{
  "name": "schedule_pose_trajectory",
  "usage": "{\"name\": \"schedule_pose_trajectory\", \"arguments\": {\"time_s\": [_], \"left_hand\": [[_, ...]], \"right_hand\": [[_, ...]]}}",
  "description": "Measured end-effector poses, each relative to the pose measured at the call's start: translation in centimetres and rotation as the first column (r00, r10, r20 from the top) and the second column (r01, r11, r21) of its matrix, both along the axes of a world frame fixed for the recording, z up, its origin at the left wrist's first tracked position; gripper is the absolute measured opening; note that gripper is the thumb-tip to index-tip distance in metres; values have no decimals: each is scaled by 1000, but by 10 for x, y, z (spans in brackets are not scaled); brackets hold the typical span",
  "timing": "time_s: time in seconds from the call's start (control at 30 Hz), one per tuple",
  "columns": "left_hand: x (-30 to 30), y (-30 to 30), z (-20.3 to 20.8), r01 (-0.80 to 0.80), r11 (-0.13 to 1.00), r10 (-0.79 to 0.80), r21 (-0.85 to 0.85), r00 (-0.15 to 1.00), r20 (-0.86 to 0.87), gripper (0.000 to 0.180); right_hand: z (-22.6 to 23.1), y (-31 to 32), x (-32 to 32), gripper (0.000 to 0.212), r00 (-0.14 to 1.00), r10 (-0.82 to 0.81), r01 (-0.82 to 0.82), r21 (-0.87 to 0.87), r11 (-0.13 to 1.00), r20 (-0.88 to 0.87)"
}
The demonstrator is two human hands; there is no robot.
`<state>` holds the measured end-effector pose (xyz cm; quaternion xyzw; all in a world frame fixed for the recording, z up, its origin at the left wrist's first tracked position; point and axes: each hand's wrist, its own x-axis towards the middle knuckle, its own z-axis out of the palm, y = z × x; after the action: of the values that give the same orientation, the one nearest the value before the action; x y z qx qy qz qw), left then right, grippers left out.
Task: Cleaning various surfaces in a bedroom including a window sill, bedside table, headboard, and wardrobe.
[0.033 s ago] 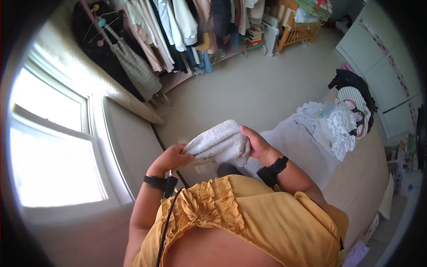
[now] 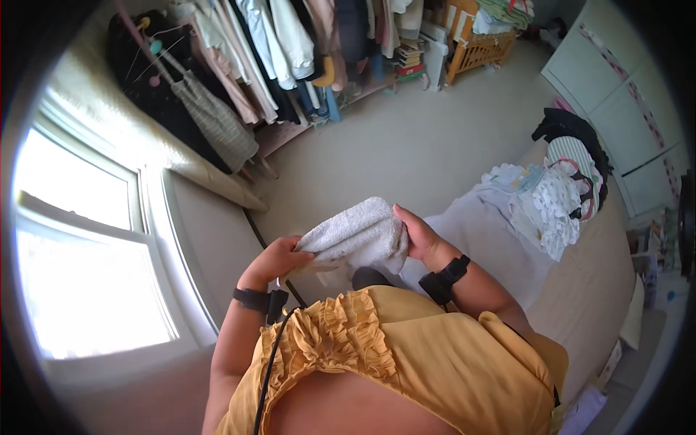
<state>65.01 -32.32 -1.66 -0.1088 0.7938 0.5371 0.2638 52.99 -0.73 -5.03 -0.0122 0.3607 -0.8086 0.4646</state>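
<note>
A folded, pale grey-white terry towel (image 2: pixel 355 230) is stretched between both hands in front of my body. My left hand (image 2: pixel 279 259) grips its left end, thumb on top and fingers tucked beneath. At the opposite end, my right hand (image 2: pixel 419 233) pinches the upper right edge, with its thumb along the rim. The towel's middle bulges and creases, and its lower edge hangs loose. Most of the fingers are hidden behind the cloth.
To the left is a bright window (image 2: pixel 94 283) with a curtain (image 2: pixel 156 134). Clothes (image 2: pixel 290 43) hang on a rack at the back. On the right, a bed (image 2: pixel 587 290) holds a grey blanket (image 2: pixel 486 239) and a heap of clothes (image 2: pixel 554 203). White cabinets (image 2: pixel 631 101) stand beyond.
The view has shifted slightly, so the rack and cabinets sit a little farther left and higher. Both hands keep the same hold on the towel.
</note>
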Motion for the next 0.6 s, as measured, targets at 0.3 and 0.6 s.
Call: {"name": "schedule_pose_trajectory", "arguments": {"time_s": [0.3,0.6], "left_hand": [[-195,-64,-8,174,981,-168,-84,983,76,29],[-390,-94,-37,313,944,-310,102,950,-40,32]], "right_hand": [[-57,-34,-133,33,987,-140,153,183,971,-83],[-59,-40,-264,29,834,-72,434,569,698,-547]]}}
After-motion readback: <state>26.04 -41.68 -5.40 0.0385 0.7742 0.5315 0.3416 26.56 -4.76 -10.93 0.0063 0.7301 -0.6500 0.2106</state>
